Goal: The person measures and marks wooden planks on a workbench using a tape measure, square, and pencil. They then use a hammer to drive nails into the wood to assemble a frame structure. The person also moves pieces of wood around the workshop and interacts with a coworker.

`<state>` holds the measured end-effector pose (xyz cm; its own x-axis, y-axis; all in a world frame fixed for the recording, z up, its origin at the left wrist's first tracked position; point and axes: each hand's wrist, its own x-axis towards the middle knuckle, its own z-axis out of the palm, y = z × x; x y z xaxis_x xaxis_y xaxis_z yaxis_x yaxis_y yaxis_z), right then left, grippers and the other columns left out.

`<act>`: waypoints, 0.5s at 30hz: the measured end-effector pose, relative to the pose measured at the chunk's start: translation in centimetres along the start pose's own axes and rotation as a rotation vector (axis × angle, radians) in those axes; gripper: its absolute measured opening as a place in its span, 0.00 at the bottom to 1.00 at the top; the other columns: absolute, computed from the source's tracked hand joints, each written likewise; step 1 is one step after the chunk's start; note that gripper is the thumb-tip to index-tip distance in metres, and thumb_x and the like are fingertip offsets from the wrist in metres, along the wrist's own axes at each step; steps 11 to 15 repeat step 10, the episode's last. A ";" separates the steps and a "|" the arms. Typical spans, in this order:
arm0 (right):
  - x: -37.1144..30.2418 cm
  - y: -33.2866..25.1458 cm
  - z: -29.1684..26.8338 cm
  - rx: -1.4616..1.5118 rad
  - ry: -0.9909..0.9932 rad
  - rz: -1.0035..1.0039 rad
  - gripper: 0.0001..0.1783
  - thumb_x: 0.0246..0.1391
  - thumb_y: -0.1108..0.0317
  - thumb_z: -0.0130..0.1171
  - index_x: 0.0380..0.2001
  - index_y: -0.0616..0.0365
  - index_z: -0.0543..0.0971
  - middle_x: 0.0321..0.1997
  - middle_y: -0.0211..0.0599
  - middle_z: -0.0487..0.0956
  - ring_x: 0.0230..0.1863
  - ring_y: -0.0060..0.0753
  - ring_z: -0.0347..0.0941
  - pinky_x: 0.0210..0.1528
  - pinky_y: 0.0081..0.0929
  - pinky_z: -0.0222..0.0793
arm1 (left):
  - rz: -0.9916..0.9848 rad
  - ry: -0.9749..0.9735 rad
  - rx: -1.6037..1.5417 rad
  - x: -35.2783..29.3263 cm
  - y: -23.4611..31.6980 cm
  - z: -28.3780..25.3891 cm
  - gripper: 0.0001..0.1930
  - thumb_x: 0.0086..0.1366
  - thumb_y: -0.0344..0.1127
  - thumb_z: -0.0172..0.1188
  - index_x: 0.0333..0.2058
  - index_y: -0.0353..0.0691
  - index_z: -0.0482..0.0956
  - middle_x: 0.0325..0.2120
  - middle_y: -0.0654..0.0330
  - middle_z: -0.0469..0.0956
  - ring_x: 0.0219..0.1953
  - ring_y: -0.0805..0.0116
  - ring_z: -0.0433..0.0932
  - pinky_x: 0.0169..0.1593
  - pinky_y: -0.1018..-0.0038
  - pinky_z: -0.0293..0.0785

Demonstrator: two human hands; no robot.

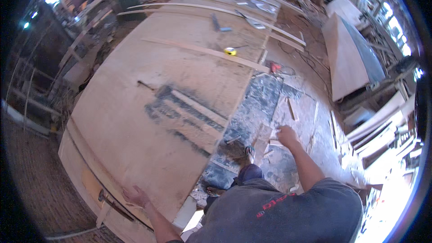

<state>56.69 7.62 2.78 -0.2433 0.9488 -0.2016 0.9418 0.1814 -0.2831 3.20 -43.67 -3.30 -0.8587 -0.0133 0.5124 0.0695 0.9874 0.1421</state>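
My left hand (pixel 135 196) is low over the near left part of a big pale wooden panel (pixel 121 121), fingers apart and holding nothing. Close beside it, along the panel's curved edge, lies what looks like a hammer (pixel 116 206). Out to the right, my right hand (pixel 287 136) hangs above the littered floor with its fingers loosely bent; nothing shows in it. Dark dust surrounds several flat wooden strips (pixel 198 108) on the panel. Farther off on it are a yellow tape measure (pixel 230 51), a square with a blue handle (pixel 219 25) and a long thin batten (pixel 202 54).
Long curved battens (pixel 189 8) cross the panel's far end. A red power tool (pixel 275 67) sits by the panel's right edge, with cables on the floor beyond. Wood offcuts (pixel 292 109) litter the dusty floor. A large boxy wooden form (pixel 344 58) and stacked boards (pixel 382 126) stand right.
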 end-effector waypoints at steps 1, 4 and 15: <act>0.5 4.6 0.1 0.024 0.152 0.000 0.17 0.50 0.62 0.59 0.42 0.54 0.86 0.43 0.49 0.83 0.47 0.53 0.79 0.51 0.46 0.74 | 0.050 0.004 -0.073 -0.9 2.8 -0.9 0.32 0.59 0.44 0.68 0.57 0.31 0.73 0.59 0.43 0.71 0.64 0.48 0.67 0.62 0.53 0.68; 0.4 14.6 2.0 0.070 0.069 0.191 0.18 0.49 0.60 0.62 0.41 0.56 0.85 0.41 0.49 0.83 0.46 0.53 0.79 0.51 0.45 0.74 | 0.173 0.023 -0.244 -4.4 14.4 -3.4 0.27 0.59 0.43 0.67 0.54 0.34 0.76 0.54 0.45 0.75 0.58 0.48 0.73 0.58 0.52 0.71; 8.5 17.5 2.0 0.131 -0.257 -0.061 0.18 0.47 0.57 0.68 0.41 0.52 0.86 0.43 0.52 0.84 0.51 0.51 0.78 0.59 0.44 0.68 | 0.295 -0.032 -0.285 -11.5 31.0 -4.5 0.24 0.59 0.44 0.67 0.50 0.34 0.79 0.52 0.46 0.78 0.56 0.48 0.75 0.57 0.52 0.72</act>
